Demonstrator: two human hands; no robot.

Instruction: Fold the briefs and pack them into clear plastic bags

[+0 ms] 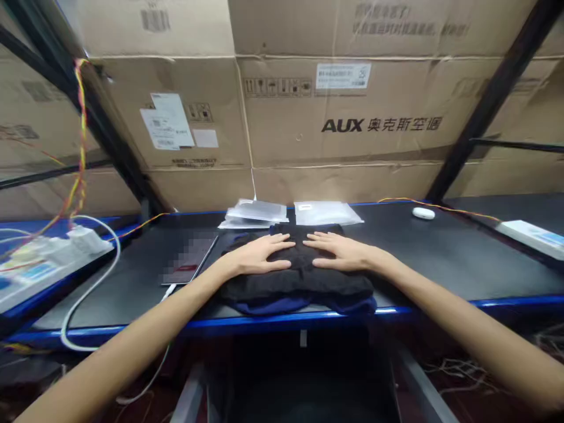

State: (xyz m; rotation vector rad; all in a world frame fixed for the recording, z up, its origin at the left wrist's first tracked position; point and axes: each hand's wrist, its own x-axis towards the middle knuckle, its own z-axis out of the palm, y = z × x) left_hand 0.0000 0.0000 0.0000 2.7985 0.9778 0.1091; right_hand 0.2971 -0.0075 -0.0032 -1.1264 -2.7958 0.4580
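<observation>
A black cloth point(295, 282), with dark blue fabric point(277, 305) showing along its near edge, lies in a flat bundle at the front of the dark tabletop. What kind of garment or textile it is, I cannot tell. My left hand point(264, 254) rests flat on its left part, fingers stretched toward the middle. On the right part lies my right hand point(339, 251), palm down with its fingers apart, pointing inward. A gap of black cloth separates the two hands. Just behind the bundle are flat translucent plastic bags, a left stack point(255, 212) and a right one point(326, 212).
A phone or tablet point(189, 261) with a white cable point(90, 288) lies left of the cloth. Power strips stand at the far left point(48, 264) and right point(535, 235). A small white case point(423, 213) sits back right. Cardboard boxes point(286, 135) wall the rear.
</observation>
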